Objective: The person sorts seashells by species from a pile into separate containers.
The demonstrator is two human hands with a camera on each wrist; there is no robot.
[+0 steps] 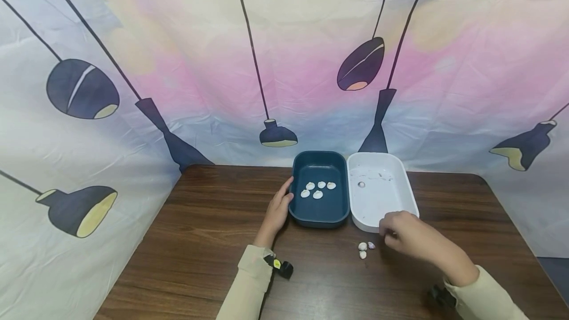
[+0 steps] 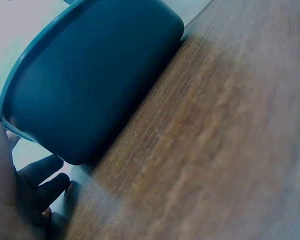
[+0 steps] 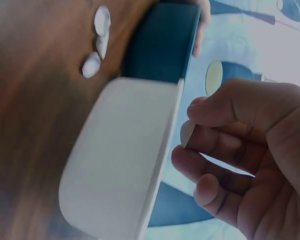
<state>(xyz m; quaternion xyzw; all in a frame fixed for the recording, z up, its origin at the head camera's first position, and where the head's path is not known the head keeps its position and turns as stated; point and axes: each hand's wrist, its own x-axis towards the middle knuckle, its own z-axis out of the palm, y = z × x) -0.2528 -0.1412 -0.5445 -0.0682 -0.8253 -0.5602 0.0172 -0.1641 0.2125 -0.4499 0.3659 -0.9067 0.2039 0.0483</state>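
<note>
Against the left side of a dark blue tray rests my left hand, its fingers fairly straight along the wall and rim. Several white seashells lie inside that tray. Over the near right corner of a white tray, my right hand pinches a small pale shell between thumb and index finger. Most of this shell is hidden by the fingertips. Two whitish shells and a purplish shell lie close together on the table in front of the white tray.
Both trays stand side by side near the back of the brown wooden table. One small round item and some dark specks are in the white tray. A curtain printed with lamps hangs behind the table.
</note>
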